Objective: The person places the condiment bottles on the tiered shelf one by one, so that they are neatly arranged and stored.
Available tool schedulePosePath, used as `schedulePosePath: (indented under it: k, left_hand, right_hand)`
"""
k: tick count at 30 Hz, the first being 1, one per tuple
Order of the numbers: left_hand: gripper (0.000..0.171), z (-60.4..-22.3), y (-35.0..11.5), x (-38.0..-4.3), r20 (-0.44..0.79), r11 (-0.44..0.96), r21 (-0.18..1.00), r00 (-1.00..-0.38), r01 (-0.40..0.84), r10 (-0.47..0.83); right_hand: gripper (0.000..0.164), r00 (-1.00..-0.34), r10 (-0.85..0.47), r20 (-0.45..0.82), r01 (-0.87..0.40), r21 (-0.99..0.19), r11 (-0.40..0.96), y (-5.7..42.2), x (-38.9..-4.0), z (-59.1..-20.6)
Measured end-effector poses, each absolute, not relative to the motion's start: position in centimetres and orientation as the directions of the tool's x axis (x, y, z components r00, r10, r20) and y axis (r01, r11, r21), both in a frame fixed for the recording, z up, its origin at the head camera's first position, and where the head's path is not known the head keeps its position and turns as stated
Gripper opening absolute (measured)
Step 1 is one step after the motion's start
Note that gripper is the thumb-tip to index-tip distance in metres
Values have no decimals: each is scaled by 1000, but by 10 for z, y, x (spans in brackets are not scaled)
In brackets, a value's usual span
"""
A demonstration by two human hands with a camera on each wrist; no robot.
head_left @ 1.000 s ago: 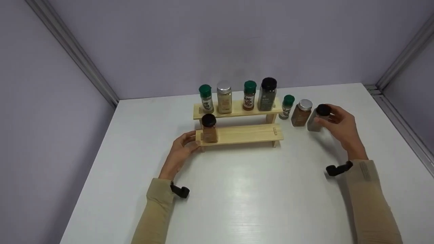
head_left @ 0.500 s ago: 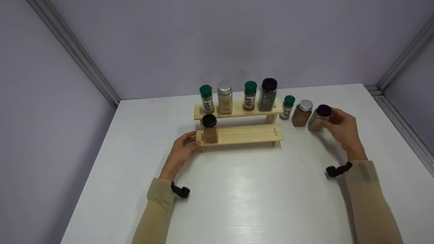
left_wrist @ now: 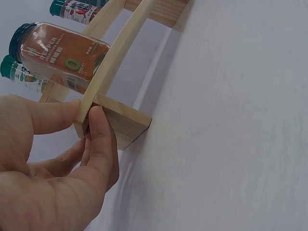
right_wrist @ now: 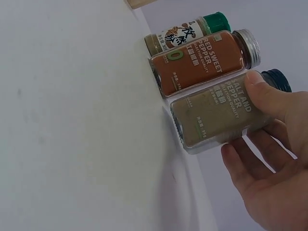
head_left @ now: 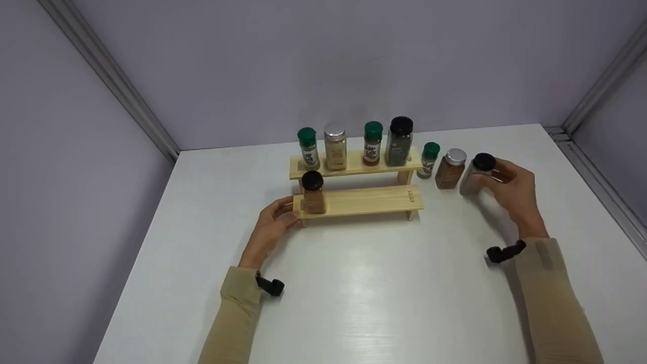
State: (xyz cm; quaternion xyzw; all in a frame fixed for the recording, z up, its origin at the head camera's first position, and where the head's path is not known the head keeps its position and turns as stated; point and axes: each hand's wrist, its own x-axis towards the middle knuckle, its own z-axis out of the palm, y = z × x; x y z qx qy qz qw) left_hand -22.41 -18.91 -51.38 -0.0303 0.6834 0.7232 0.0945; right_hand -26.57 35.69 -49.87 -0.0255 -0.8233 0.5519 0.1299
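My right hand (head_left: 513, 194) grips a salt and pepper jar (right_wrist: 216, 113) with a black cap, thumb on its front and fingers behind. The jar is upright, close over the table, at the right end of a short row. Beside it stand a silver-capped red sweet pepper jar (head_left: 449, 171) and a small green-capped spice bottle (head_left: 427, 164). My left hand (head_left: 270, 230) pinches the left end of the lower step of a two-step wooden rack (head_left: 364, 200), thumb on top and fingers below. A black-capped jar of orange-brown pepper (left_wrist: 67, 53) stands on that end.
On the rack's upper step stand a green-capped bottle (head_left: 309, 151), a silver-capped jar (head_left: 335, 149), another green-capped bottle (head_left: 372, 146) and a tall black-capped jar (head_left: 399, 144). The white table (head_left: 364, 288) ends at a grey wall (head_left: 242, 76) behind the rack.
The salt and pepper jar and my right hand have shifted slightly up in the head view during the last half second. My left hand keeps its hold on the rack.
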Motion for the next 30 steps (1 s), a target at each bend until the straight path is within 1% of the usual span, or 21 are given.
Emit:
schedulePosePath:
  k: [10,19,25,30]
  left_hand:
    - [55,-512,-188,-225,-181,-56,981,-979,-187,97]
    - [53,-514,-190,-224,-172,-57,982,-978,-179,115]
    - [53,-514,-190,-223,-169,-66,982,-980,-176,106]
    - [54,-515,-189,-224,-177,-57,981,-979,-183,95]
  right_hand:
    - [55,-946,203,253,-170,-920,354,352,-261,-481]
    - [53,-938,216,271,-195,-928,318,348,-257,-464]
    - [52,-924,240,297,-210,-920,330,344,-251,-449]
    - [52,-906,251,341,-247,-907,341,338,-243,-435]
